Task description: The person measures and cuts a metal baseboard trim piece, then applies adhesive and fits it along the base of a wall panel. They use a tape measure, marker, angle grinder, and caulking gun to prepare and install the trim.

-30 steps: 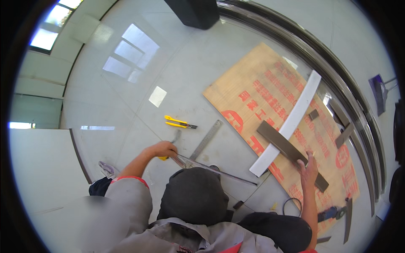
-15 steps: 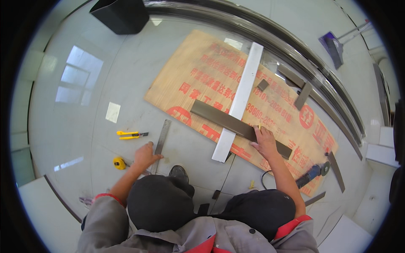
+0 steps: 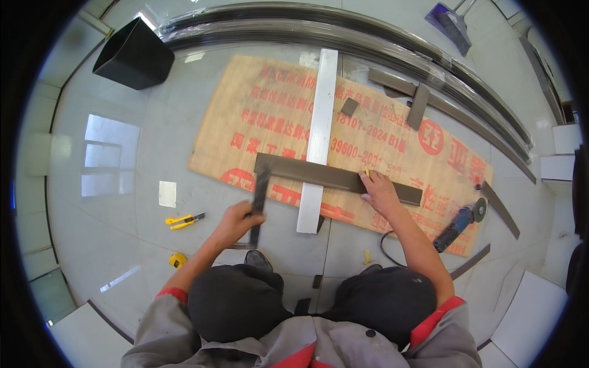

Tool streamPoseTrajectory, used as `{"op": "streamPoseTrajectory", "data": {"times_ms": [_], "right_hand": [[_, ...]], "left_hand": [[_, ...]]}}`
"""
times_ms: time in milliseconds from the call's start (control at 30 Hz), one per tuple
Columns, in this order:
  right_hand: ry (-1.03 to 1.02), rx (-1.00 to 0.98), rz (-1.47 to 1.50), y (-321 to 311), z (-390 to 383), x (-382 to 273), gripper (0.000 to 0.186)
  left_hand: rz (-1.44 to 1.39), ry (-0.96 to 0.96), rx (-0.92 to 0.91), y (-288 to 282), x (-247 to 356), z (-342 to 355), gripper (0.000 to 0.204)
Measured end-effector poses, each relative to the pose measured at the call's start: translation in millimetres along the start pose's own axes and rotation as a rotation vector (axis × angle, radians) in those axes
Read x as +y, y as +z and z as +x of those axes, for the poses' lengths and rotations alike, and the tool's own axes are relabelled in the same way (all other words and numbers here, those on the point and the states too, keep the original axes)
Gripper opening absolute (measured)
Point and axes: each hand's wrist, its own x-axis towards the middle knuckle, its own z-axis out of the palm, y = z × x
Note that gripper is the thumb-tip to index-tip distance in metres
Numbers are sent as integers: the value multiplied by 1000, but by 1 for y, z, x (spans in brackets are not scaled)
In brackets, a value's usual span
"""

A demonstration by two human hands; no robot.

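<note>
A long dark-brown metal strip lies crosswise over a white bar on a printed wooden board. My right hand is closed over the strip's right part, with a thin yellow pencil poking up between the fingers. In my left hand is a metal ruler, raised and smeared by motion. Its far end reaches the strip's left end; I cannot tell whether they touch. A dark piece near its lower end may be a second arm.
A yellow cutter and a tape measure lie at left. An angle grinder rests on the board's right side. Wrapped long profiles and a black bin stand beyond the board. Brown offcuts lie around.
My left hand has lifted the ruler from the floor and moved it right and forward to the strip's left end. My right hand stays on the strip. The view has turned.
</note>
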Motion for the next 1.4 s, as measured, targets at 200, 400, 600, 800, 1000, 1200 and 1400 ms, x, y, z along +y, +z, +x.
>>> {"op": "streamPoseTrajectory", "data": {"times_ms": [200,400,600,800,1000,1200,1400], "right_hand": [[-28,6,4,-1,3,-2,71],[-72,58,39,8,4,4,72],[-89,100,84,11,4,6,72],[-97,98,93,14,5,9,73],[-96,102,83,13,7,7,74],[-100,85,92,11,8,7,75],[-97,87,92,9,8,5,75]], "left_hand": [[-141,15,-253,42,83,159,28],[483,395,88,62,96,192,52],[877,776,-153,72,39,124,50],[752,741,-65,86,42,135,48],[713,664,-22,90,50,139,48],[711,723,-6,87,56,142,51],[691,732,-25,86,53,143,51]]}}
